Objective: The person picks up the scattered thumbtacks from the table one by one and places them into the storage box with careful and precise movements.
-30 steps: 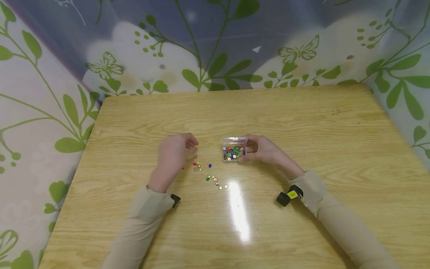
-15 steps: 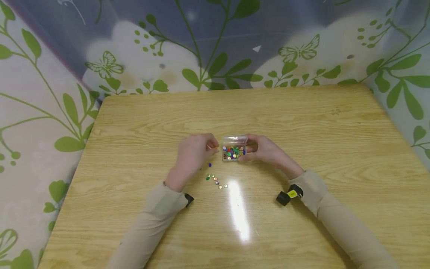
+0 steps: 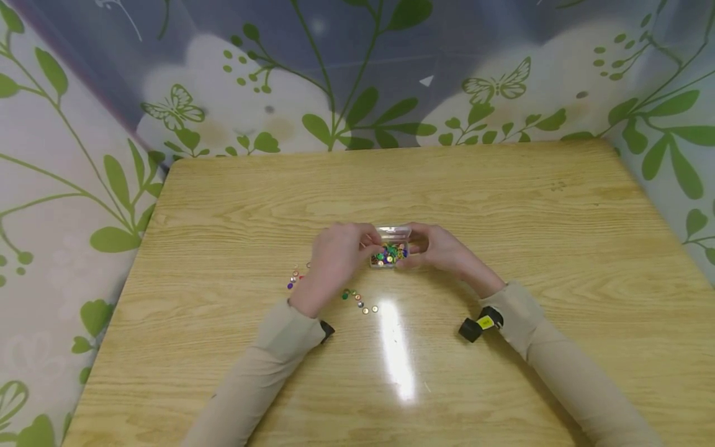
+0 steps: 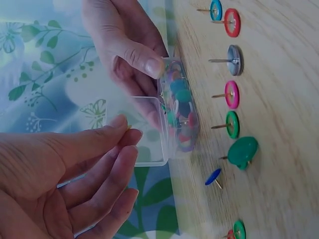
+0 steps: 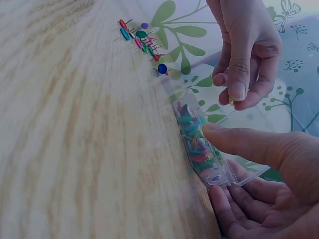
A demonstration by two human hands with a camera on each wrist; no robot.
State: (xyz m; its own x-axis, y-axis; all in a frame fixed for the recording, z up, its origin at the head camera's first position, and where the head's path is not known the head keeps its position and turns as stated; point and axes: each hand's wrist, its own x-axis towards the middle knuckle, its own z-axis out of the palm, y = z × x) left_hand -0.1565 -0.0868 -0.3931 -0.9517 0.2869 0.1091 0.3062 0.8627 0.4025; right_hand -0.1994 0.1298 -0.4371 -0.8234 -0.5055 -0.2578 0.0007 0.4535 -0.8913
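My left hand is over the left side of a small clear plastic box whose hinged lid stands up. Between its thumb and forefinger it pinches a thumbtack, a gold-yellow one that is mostly covered by the fingertips. My right hand grips the box from the right, thumb on the near side and fingers behind. Thumbtacks of many colours fill the box. In the left wrist view, a pink thumbtack and a blue thumbtack lie among others on the table.
Loose thumbtacks lie on the wooden table in front of the box, and more lie to the left, partly hidden by my left forearm. A patterned wall covering stands behind the table and along both sides.
My left hand has moved right from the scattered thumbtacks to the box, carrying the pinched thumbtack. My right hand and the box have stayed in place.
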